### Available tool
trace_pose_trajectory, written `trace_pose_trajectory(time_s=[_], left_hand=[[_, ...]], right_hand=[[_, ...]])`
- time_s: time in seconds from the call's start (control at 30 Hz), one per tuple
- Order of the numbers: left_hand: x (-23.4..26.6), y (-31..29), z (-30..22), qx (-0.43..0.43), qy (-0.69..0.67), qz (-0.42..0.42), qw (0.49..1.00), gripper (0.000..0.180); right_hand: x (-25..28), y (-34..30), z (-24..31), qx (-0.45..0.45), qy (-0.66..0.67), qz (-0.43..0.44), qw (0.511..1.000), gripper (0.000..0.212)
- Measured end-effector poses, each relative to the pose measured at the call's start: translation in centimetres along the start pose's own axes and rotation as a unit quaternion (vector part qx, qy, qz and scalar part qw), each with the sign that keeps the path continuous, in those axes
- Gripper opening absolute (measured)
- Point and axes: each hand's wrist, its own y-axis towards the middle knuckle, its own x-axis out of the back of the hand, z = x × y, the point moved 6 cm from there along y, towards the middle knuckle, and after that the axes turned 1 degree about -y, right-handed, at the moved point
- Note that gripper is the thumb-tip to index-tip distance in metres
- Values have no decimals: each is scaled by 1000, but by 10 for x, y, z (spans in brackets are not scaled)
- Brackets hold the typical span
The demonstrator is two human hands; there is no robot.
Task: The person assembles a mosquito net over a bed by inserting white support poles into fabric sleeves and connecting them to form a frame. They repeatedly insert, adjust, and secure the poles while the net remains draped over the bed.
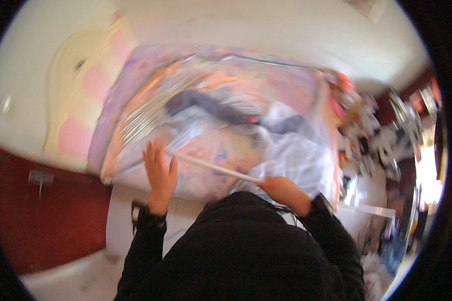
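Observation:
A slim white pole (213, 166) slants across in front of me, blurred by motion. My right hand (285, 193) is closed around its right end. Beside the pole's left end my left hand (159, 173) is raised, fingers stretched and thumb apart, holding nothing. Beyond both hands spreads a bed (206, 150) with a pinkish, patterned cover. A dark grey bundle of cloth (213, 108) lies across its middle. Pale, sheer-looking fabric (299, 160) is heaped on the bed's right side, close to my right hand.
Orange-edged fabric with pale stripes (143, 118) runs along the bed's left side. A thin rod (271, 62) lines the far edge. A cluttered shelf area (381, 130) stands at the right. A wall with a dark red lower part (50, 215) is at the left.

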Motion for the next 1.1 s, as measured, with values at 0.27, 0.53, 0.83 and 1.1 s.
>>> trace_pose_trajectory(time_s=[0.27,0.53,0.83,1.1], left_hand=[[-78,-49,-137,-168,-13,228,959,36],[-63,-59,-11,-32,57,267,961,48],[-73,-65,-43,-116,-2,357,927,34],[-100,-74,-160,-214,-93,344,910,20]], right_hand=[[7,21,40,101,3,-68,993,24],[13,-46,-87,35,-7,-221,975,20],[-17,-63,-66,30,106,-177,978,29],[-10,-62,-69,26,120,-153,981,28]])
